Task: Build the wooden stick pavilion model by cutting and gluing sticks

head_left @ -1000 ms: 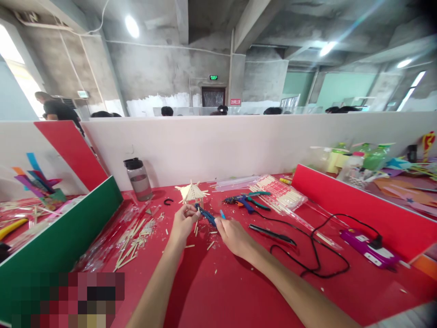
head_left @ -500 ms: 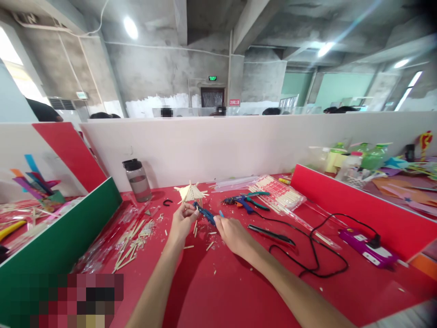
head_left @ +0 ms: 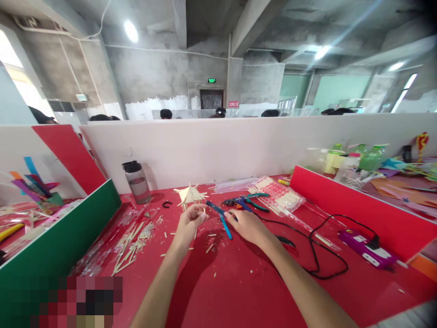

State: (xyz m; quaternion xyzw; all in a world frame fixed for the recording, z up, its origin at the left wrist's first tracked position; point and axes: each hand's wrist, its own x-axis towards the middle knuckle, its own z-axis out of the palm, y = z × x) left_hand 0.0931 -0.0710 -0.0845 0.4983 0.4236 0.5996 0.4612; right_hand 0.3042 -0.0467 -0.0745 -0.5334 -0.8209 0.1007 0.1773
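My right hand (head_left: 246, 222) is closed around one handle of the blue pliers (head_left: 223, 217). The other handle swings out toward me, and the jaws point left toward my left hand (head_left: 191, 222). That hand's thumb and fingers are drawn together; whatever they pinch is too small to make out. Just behind it stands a little pavilion of wooden sticks (head_left: 190, 195) with a pointed, slatted roof. Its lower part is partly hidden by my fingers. Short cut stick pieces (head_left: 209, 248) lie on the red table (head_left: 218, 291) around my hands.
A glue gun (head_left: 241, 202) and green-handled pliers (head_left: 261, 207) lie behind my right hand. A black cable runs to a purple power strip (head_left: 367, 248). Left are loose sticks (head_left: 128, 255) and a water bottle (head_left: 137, 184); bagged sticks (head_left: 280, 193) lie back right. Low dividers flank the table.
The pliers have moved away from my left hand toward the right, and their handles have spread apart. My right hand has shifted right, now covering part of the black utility knife.
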